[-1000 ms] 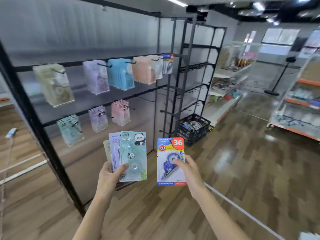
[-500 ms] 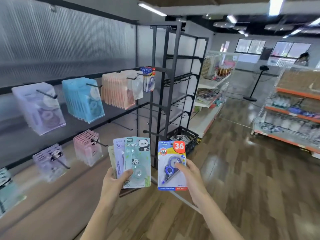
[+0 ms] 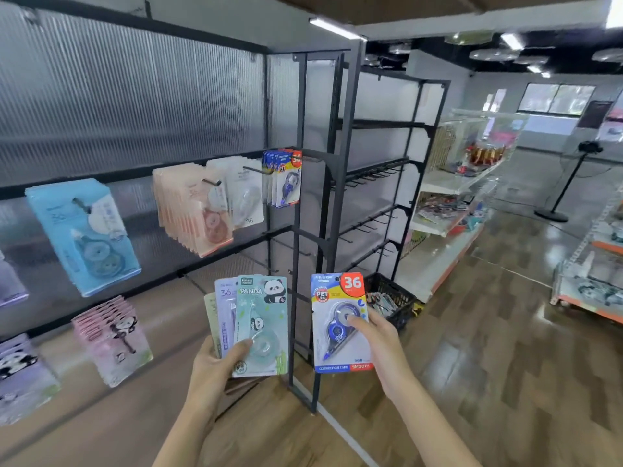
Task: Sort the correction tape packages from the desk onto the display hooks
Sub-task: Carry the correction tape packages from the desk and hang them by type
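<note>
My left hand (image 3: 215, 369) grips a fan of three correction tape packages, a green panda package (image 3: 261, 318) in front, a purple one (image 3: 225, 308) and a pale green one behind. My right hand (image 3: 381, 345) pinches a blue and white package (image 3: 333, 318) marked 36, upright, beside the black rack post. Matching blue packages (image 3: 285, 178) hang on a hook at the right end of the upper rail. Further left hang white packages (image 3: 244, 193), peach packages (image 3: 194, 207) and light blue packages (image 3: 84, 234). Pink panda packages (image 3: 113, 338) hang on the lower rail.
A black shelving frame (image 3: 332, 210) with bare hooks stands right of the display. A black basket (image 3: 392, 298) of goods sits on the wooden floor behind my right hand. White store shelves (image 3: 448, 210) and an orange-edged rack (image 3: 593, 288) line the aisle to the right.
The view has shifted right along the display, so the hanging packages slid left and look closer. Both hands keep their packages in about the same place before me.
</note>
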Demonstrator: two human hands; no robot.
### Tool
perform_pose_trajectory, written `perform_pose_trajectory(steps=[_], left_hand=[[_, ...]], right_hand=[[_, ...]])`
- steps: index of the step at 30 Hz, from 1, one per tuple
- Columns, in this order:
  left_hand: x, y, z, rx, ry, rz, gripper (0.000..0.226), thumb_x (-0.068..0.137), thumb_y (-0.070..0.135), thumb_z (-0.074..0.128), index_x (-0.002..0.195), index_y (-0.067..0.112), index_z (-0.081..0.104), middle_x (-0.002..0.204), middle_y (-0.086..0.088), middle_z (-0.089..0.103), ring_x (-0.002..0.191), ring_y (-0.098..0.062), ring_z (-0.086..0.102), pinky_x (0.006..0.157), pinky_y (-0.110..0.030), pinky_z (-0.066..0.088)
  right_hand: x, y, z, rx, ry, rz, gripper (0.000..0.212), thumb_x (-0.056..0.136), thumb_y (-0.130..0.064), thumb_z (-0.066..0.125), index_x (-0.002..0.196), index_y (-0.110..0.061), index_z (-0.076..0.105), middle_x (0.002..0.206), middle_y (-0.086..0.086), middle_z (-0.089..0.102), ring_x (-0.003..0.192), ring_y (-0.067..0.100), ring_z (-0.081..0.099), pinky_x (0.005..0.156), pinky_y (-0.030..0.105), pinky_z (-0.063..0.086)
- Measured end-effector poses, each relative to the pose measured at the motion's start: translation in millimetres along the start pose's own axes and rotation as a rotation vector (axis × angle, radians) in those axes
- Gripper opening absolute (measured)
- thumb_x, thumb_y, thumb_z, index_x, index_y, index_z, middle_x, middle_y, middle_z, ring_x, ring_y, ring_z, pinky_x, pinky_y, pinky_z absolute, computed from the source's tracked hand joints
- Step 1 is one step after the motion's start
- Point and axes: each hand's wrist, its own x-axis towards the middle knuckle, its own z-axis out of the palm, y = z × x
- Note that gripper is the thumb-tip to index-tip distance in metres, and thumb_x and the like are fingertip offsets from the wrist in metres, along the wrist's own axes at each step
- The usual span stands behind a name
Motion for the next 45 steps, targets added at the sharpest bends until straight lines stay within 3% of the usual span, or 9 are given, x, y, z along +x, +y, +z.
perform_pose_trajectory(steps=[10, 15, 19, 25, 28, 33, 38, 42, 45], left_hand=[[50.0, 10.2, 90.5, -0.016, 0.126, 0.068, 0.029, 0.084, 0.01, 0.073, 0.11, 0.015, 0.062, 0.099, -0.004, 0.076, 0.088, -0.026, 0.072, 0.076, -0.037, 0.054], [76.5, 4.4, 109.8, -0.051, 0.178, 0.052, 0.041, 0.077, 0.017, 0.081, 0.113, 0.014, 0.06, 0.102, -0.008, 0.075, 0.09, -0.028, 0.072, 0.078, -0.038, 0.054], [104.9, 4.5, 113.5, -0.095, 0.21, 0.078, 0.032, 0.083, 0.01, 0.074, 0.112, 0.013, 0.061, 0.103, -0.008, 0.075, 0.088, -0.027, 0.073, 0.073, -0.035, 0.054], [139.5, 24.4, 104.4, -0.089, 0.241, 0.093, 0.036, 0.08, 0.01, 0.077, 0.112, 0.011, 0.061, 0.1, -0.009, 0.075, 0.082, -0.026, 0.073, 0.069, -0.033, 0.055], [158.4, 34.7, 100.3, -0.081, 0.246, 0.111, 0.05, 0.068, 0.017, 0.083, 0.113, 0.013, 0.061, 0.098, -0.008, 0.076, 0.081, -0.026, 0.074, 0.071, -0.036, 0.056], [173.7, 38.4, 108.8, -0.067, 0.276, 0.127, 0.065, 0.053, 0.031, 0.081, 0.113, 0.016, 0.061, 0.098, -0.004, 0.077, 0.085, -0.025, 0.074, 0.077, -0.038, 0.056], [177.1, 38.6, 128.7, -0.064, 0.34, 0.159, 0.077, 0.04, 0.044, 0.081, 0.111, 0.018, 0.062, 0.1, -0.005, 0.076, 0.089, -0.03, 0.073, 0.084, -0.044, 0.057], [170.8, 34.6, 148.2, -0.055, 0.397, 0.187, 0.078, 0.043, 0.042, 0.082, 0.114, 0.016, 0.063, 0.103, -0.006, 0.075, 0.092, -0.029, 0.072, 0.083, -0.042, 0.056], [164.3, 28.7, 160.2, -0.064, 0.453, 0.187, 0.072, 0.046, 0.039, 0.083, 0.111, 0.014, 0.063, 0.1, -0.007, 0.076, 0.089, -0.029, 0.073, 0.081, -0.043, 0.057]], right_hand=[[116.1, -73.4, -44.3, 0.052, -0.151, -0.142, 0.031, 0.088, -0.013, 0.066, 0.115, -0.027, 0.057, 0.104, 0.001, 0.073, 0.095, 0.019, 0.07, 0.078, 0.033, 0.053], [162.2, -107.2, -23.9, 0.064, -0.255, -0.251, 0.031, 0.09, -0.009, 0.062, 0.114, -0.029, 0.06, 0.106, -0.002, 0.072, 0.098, 0.016, 0.069, 0.086, 0.032, 0.053], [202.5, -125.1, -0.1, 0.075, -0.267, -0.329, 0.034, 0.089, -0.004, 0.06, 0.117, -0.024, 0.061, 0.106, 0.0, 0.072, 0.091, 0.012, 0.069, 0.072, 0.019, 0.054], [256.3, -137.0, 30.2, 0.084, -0.271, -0.321, 0.038, 0.089, -0.008, 0.062, 0.125, -0.02, 0.059, 0.108, -0.001, 0.071, 0.086, 0.008, 0.07, 0.064, 0.017, 0.052], [276.6, -134.9, 41.6, 0.098, -0.266, -0.316, 0.032, 0.09, -0.008, 0.061, 0.116, -0.027, 0.061, 0.104, -0.003, 0.071, 0.081, 0.004, 0.07, 0.061, 0.016, 0.052], [305.2, -125.7, 43.0, 0.064, -0.252, -0.361, 0.033, 0.092, -0.009, 0.059, 0.12, -0.025, 0.06, 0.11, -0.002, 0.071, 0.091, 0.009, 0.07, 0.071, 0.021, 0.054], [333.2, -118.7, 37.8, 0.003, -0.342, -0.358, 0.037, 0.094, -0.013, 0.057, 0.131, -0.02, 0.056, 0.112, 0.0, 0.07, 0.092, 0.01, 0.07, 0.067, 0.017, 0.052], [353.8, -113.3, 43.0, -0.105, -0.398, -0.385, 0.036, 0.094, -0.022, 0.059, 0.129, -0.029, 0.056, 0.112, -0.006, 0.07, 0.1, 0.015, 0.068, 0.085, 0.034, 0.055], [363.3, -114.2, 48.8, -0.207, -0.433, -0.421, 0.035, 0.096, -0.028, 0.056, 0.131, -0.026, 0.052, 0.115, -0.005, 0.067, 0.099, 0.012, 0.066, 0.087, 0.036, 0.055]])
